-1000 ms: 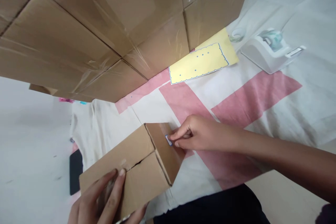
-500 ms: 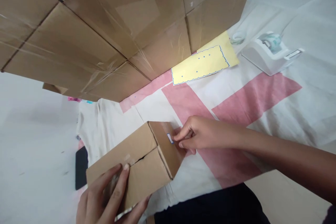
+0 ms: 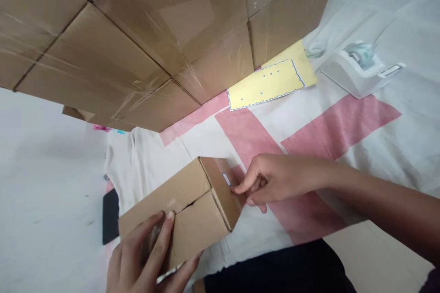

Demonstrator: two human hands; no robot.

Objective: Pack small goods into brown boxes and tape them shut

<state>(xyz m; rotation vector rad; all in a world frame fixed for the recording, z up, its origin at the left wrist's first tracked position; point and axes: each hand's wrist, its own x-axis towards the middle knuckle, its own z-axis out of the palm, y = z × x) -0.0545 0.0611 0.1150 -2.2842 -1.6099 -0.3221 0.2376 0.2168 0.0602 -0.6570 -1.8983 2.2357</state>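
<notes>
A small brown cardboard box (image 3: 185, 192) lies on the cloth near me, its top flaps meeting at a seam with a small gap. My left hand (image 3: 147, 252) holds the box at its near left part, fingers on top beside the seam and thumb side lower down. On the box's right end face is a small white label with a blue edge (image 3: 227, 179). My right hand (image 3: 261, 181) touches that face just below the label with a fingertip; its fingers are curled and slightly apart, with nothing visible in them.
A large wall of taped cardboard boxes (image 3: 137, 32) stands behind. Yellow sheets of blue-edged labels (image 3: 268, 84) lie against its base. To the right are a white tape dispenser (image 3: 360, 71) and a tape roll (image 3: 316, 48). A dark flat object (image 3: 110, 216) sits at the left edge.
My right fingertips have slid slightly down and away from the label, and the thumb has come off the box face. The whole view has shifted a little.
</notes>
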